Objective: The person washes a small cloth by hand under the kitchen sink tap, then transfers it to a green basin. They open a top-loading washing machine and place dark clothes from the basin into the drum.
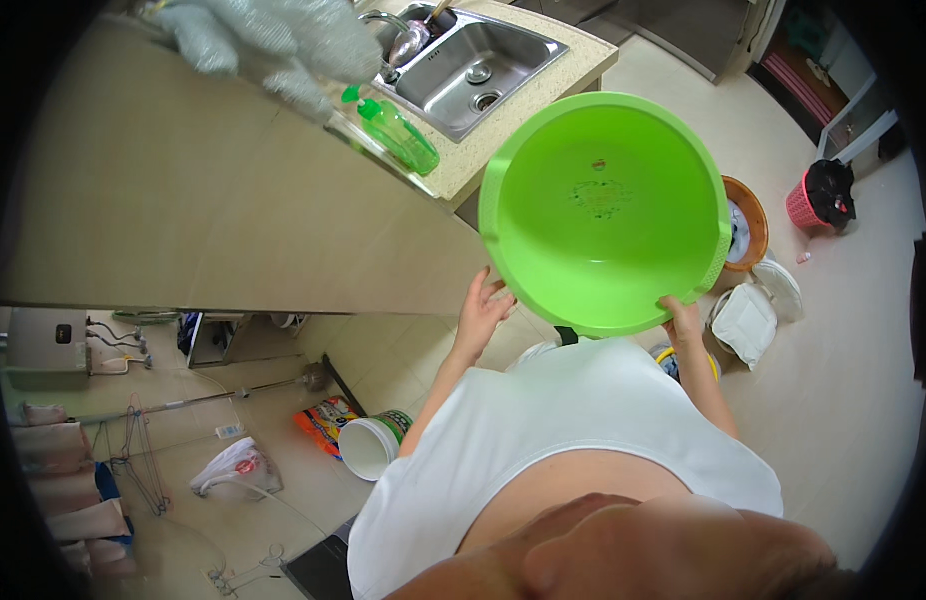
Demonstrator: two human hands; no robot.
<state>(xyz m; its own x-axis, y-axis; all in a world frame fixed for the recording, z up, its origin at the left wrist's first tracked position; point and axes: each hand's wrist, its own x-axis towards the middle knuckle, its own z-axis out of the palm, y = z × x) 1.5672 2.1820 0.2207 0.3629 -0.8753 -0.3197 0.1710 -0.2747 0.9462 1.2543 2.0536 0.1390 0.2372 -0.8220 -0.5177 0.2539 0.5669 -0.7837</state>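
A large green plastic basin (605,217) is held up in front of my body, its inside facing the camera and a printed pattern on its bottom. My right hand (682,321) grips the lower right of the rim, thumb over the edge. At the lower left of the rim is my left hand (487,309), its fingers spread; whether they touch the basin cannot be told. Past the basin, a steel double sink (474,75) is set into a speckled countertop (463,161), with a green pump bottle (399,139) beside it.
On the floor to the right are a brown tub (759,225) with cloth in it, a white cushioned stool (744,322) and a pink wastebasket (804,204) with a black bag. A white bucket (367,448) stands at the lower left. A wall (207,202) borders the counter.
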